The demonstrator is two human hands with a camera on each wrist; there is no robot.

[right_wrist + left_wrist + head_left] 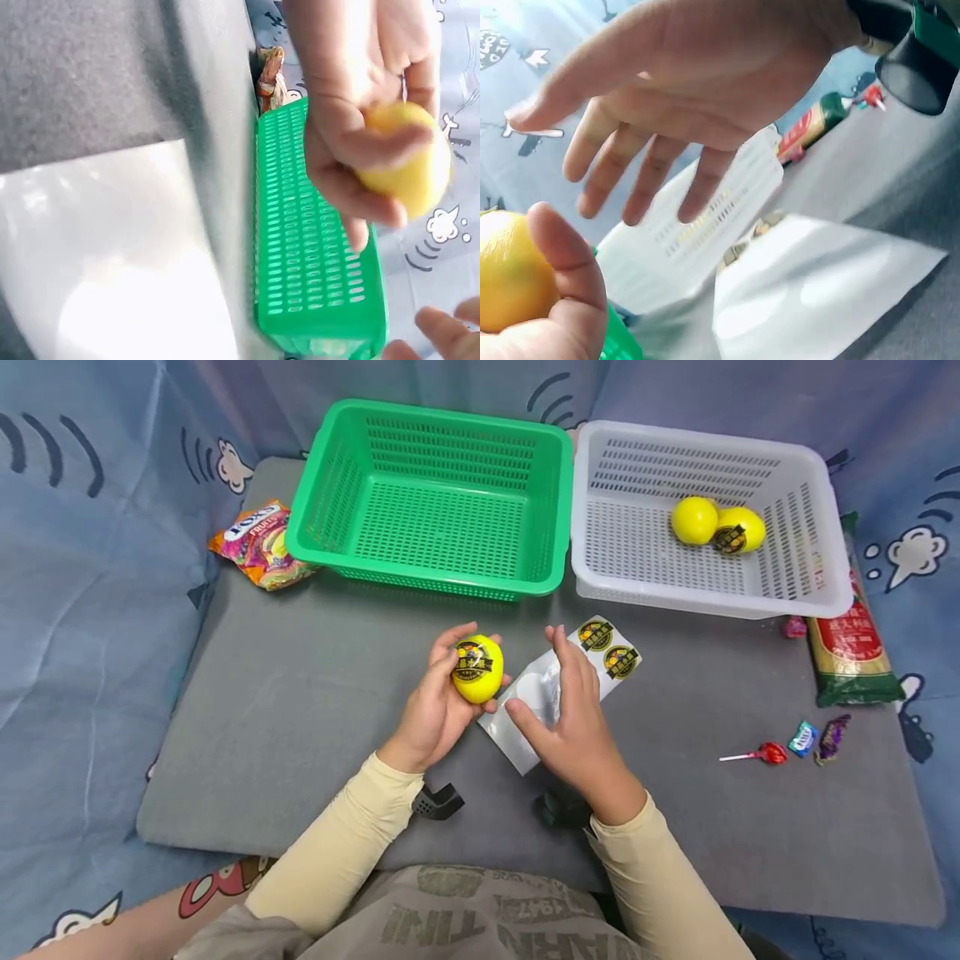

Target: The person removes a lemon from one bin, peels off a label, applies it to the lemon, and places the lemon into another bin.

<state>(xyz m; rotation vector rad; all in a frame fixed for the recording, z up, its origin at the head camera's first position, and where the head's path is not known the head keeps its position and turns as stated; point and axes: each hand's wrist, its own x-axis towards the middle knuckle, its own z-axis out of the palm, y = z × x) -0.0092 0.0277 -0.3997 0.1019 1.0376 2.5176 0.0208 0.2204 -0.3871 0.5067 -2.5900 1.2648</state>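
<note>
The left hand (pixel 438 706) holds a yellow lemon (pixel 477 669) up off the grey mat (pixel 300 693). Its fingers and thumb curl around the fruit. A round black and gold sticker (pixel 472 661) is on the side of the lemon that faces up. From the right wrist camera, the same lemon (pixel 411 156) sits in the curled fingers, in front of the green basket (pixel 315 255).

The right hand (pixel 573 718) is just beside the lemon, not touching it. Its fingers are spread and loose, and it holds nothing. It hovers over a shiny white sticker sheet (pixel 536 693) that lies flat on the mat. Two more round stickers (pixel 609 649) are on the far end of that sheet. In the left wrist camera, the right hand (pixel 682 97) hangs open above the sheet (pixel 817 292).

Behind the hands stand two baskets side by side. The green basket (pixel 431 493) is on the left. The white basket (pixel 705 518) is on the right, and two yellow lemons (pixel 717 526) lie in it, touching each other. One of them has a sticker.

A bright candy bag (pixel 260 545) lies left of the green basket. A long noodle packet (pixel 851 643) lies right of the white basket. Near it on the mat are a red lollipop (pixel 757 754) and two small wrapped sweets (pixel 819 738).
</note>
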